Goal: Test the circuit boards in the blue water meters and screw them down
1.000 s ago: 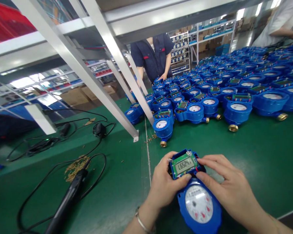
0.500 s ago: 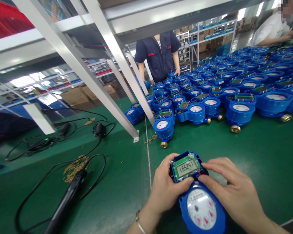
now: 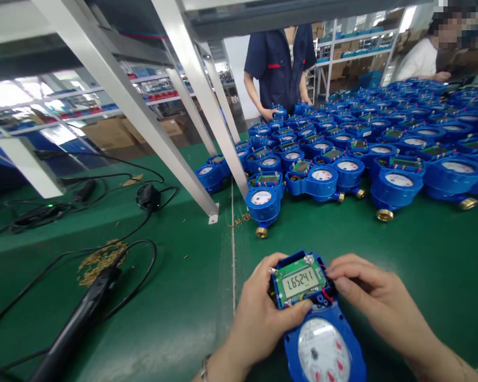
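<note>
A blue water meter (image 3: 289,339) with a white dial and an uncovered green circuit board (image 3: 298,278) is in front of me. Digits show on the board's lit display. My left hand (image 3: 258,313) is closed around the left side of the board housing, its thumb across the lower edge. On the other side, my right hand (image 3: 376,300) has its thumb and fingers drawn together at the housing's right edge, close to the red wires (image 3: 325,294). What lies between those fingertips is hidden.
Many similar blue meters (image 3: 263,212) crowd the green table (image 3: 191,297). A black electric screwdriver (image 3: 79,318) with a cable lies left, by a pile of small brass screws (image 3: 99,260). Metal shelf posts (image 3: 143,122) rise ahead. One person in dark blue (image 3: 279,74) touches meters; another sits far right.
My view has shifted slightly. The right thumb has moved off the housing's lower corner to its right edge, uncovering red wires. The person opposite has brought a hand to the meters.
</note>
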A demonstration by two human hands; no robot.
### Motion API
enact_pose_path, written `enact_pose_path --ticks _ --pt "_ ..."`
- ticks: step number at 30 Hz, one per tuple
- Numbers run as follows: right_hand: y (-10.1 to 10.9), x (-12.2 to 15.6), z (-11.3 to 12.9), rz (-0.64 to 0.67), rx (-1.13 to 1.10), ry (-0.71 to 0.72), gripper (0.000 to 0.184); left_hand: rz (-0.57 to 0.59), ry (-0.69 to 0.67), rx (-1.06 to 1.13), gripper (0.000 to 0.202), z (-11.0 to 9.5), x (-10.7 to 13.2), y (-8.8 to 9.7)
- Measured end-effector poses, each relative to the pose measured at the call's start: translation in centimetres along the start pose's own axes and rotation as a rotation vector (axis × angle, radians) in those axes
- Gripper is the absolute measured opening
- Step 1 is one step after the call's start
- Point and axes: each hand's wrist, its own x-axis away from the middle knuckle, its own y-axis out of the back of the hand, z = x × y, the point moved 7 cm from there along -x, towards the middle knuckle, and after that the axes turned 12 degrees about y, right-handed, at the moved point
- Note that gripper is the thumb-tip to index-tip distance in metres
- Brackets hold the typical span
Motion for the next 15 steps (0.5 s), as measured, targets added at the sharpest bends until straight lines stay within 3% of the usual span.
enact_pose_path --ticks 5,9,15 --pt "-0.8 -2.0 -0.5 0.182 -0.121 -0.113 0.025 -0.063 0.007 0.028 0.052 0.4 0.8 0.5" --pt "-1.6 -3.5 -0.3 0.411 -0.200 -0.190 0.026 -0.090 -0.013 0.075 0.052 0.7 1.1 0.6" --pt "-1.7 -4.9 0.2 0.554 -0.182 -0.141 0.021 -0.099 -0.077 0.021 0.057 0.8 1.2 0.4"
